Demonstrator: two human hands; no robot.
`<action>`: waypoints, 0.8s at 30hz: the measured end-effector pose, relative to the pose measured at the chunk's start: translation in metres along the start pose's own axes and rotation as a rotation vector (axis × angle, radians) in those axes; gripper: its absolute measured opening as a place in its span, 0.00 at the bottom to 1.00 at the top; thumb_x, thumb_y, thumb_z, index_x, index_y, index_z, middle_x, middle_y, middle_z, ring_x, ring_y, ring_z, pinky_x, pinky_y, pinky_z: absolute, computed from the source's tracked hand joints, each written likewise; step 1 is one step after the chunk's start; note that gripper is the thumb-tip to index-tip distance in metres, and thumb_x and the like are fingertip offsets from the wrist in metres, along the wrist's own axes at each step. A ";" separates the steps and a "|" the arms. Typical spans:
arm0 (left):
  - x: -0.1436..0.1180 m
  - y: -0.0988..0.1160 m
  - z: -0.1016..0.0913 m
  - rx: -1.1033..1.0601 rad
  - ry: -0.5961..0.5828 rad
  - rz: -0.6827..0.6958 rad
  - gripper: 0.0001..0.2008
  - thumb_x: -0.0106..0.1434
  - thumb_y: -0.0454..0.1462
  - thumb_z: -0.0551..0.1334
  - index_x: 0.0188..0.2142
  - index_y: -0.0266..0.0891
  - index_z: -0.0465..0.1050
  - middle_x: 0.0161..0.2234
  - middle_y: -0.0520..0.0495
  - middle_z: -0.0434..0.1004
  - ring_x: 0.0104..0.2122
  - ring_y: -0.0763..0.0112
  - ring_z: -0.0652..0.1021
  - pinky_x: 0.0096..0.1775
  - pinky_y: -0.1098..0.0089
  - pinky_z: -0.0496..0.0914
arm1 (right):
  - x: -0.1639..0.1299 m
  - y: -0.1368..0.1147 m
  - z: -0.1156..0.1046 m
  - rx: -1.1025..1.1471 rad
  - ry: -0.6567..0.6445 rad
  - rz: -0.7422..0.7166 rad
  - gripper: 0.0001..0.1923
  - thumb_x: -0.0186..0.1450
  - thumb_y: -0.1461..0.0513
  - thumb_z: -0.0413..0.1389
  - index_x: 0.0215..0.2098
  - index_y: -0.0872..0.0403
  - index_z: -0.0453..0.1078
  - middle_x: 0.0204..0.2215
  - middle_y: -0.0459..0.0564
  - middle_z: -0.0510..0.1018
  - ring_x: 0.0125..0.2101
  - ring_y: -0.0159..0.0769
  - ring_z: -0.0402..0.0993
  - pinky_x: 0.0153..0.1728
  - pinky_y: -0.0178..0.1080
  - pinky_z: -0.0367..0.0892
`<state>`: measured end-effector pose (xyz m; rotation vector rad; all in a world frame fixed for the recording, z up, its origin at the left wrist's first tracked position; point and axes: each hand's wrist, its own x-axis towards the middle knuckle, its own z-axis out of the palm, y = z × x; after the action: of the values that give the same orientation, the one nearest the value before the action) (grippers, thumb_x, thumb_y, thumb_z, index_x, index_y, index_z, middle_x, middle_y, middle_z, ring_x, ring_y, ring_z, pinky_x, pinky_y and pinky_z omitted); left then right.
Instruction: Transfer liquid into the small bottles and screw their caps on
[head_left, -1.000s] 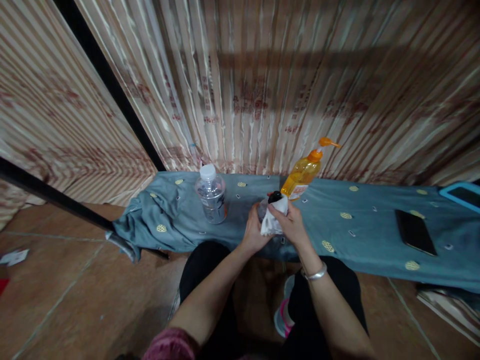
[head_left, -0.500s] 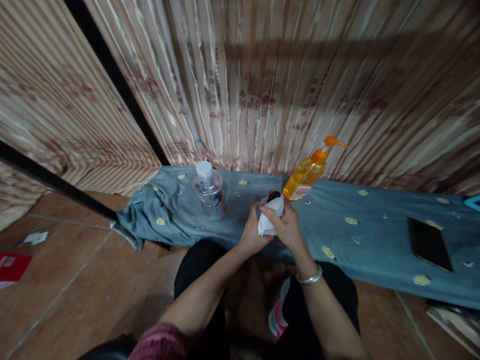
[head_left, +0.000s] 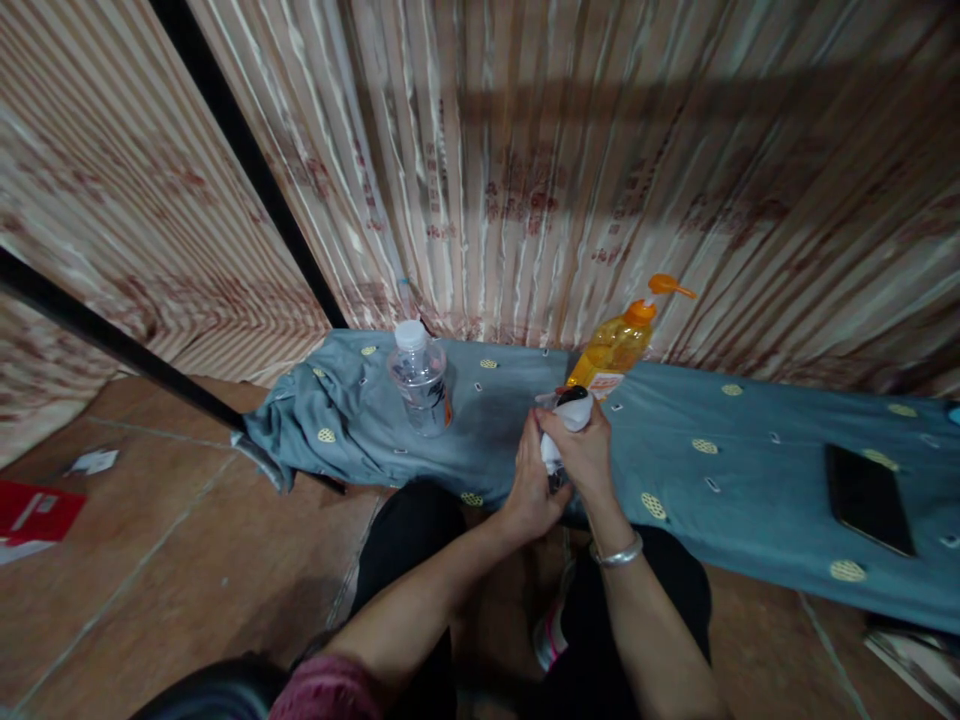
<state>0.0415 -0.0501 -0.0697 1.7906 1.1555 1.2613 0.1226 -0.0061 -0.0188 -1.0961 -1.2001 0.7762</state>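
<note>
Hands are gripping together: left hand [head_left: 534, 492] closing round small bottle [head_left: 559, 455], right hand [head_left: 589, 455] pressing soft white cloth [head_left: 574, 415] on it; light, slippery — hold low.

You have soft white cloth [head_left: 568, 415] bunched under your fingers. Beside it stand a clear glossy plastic water bottle [head_left: 421, 385] and a shiny orange plastic pump bottle [head_left: 616, 345] — both on matt blue-grey fabric [head_left: 750, 470] — over smooth brown floor tiles [head_left: 150, 560].
</note>
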 end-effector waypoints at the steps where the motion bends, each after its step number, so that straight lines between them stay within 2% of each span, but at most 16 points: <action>1: 0.001 0.000 0.001 0.003 0.014 -0.004 0.49 0.54 0.34 0.62 0.66 0.34 0.30 0.67 0.32 0.37 0.67 0.51 0.45 0.65 0.50 0.46 | -0.003 0.002 0.001 -0.017 0.015 -0.024 0.27 0.52 0.51 0.64 0.41 0.60 0.67 0.34 0.51 0.71 0.31 0.36 0.68 0.31 0.33 0.65; 6: 0.003 -0.001 0.004 0.037 0.047 0.013 0.47 0.52 0.34 0.62 0.65 0.36 0.34 0.65 0.33 0.45 0.65 0.51 0.51 0.64 0.49 0.49 | -0.007 0.004 -0.001 -0.059 0.077 -0.064 0.25 0.54 0.50 0.63 0.39 0.60 0.65 0.31 0.51 0.70 0.29 0.35 0.67 0.28 0.33 0.64; 14: 0.010 0.003 0.002 -0.027 0.010 -0.051 0.51 0.47 0.32 0.64 0.64 0.38 0.35 0.66 0.35 0.43 0.65 0.51 0.49 0.64 0.49 0.47 | 0.009 0.003 -0.016 0.083 -0.102 -0.004 0.24 0.55 0.50 0.65 0.38 0.61 0.70 0.29 0.50 0.70 0.27 0.33 0.66 0.27 0.31 0.63; 20: 0.020 0.003 -0.001 -0.251 -0.009 -0.097 0.48 0.50 0.39 0.65 0.64 0.38 0.37 0.65 0.35 0.45 0.65 0.52 0.52 0.64 0.50 0.48 | 0.002 0.013 -0.019 -0.012 -0.016 -0.051 0.27 0.63 0.45 0.57 0.44 0.62 0.68 0.34 0.52 0.71 0.32 0.35 0.68 0.32 0.32 0.63; 24: 0.023 -0.001 -0.002 -0.296 -0.006 -0.072 0.45 0.51 0.39 0.64 0.64 0.41 0.41 0.65 0.39 0.48 0.64 0.53 0.53 0.64 0.51 0.47 | 0.002 0.018 -0.018 -0.100 0.067 0.038 0.35 0.63 0.36 0.48 0.34 0.61 0.67 0.26 0.52 0.69 0.26 0.35 0.65 0.26 0.33 0.60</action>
<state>0.0425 -0.0282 -0.0611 1.5207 0.9640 1.3083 0.1416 -0.0026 -0.0351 -1.2211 -1.1749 0.7087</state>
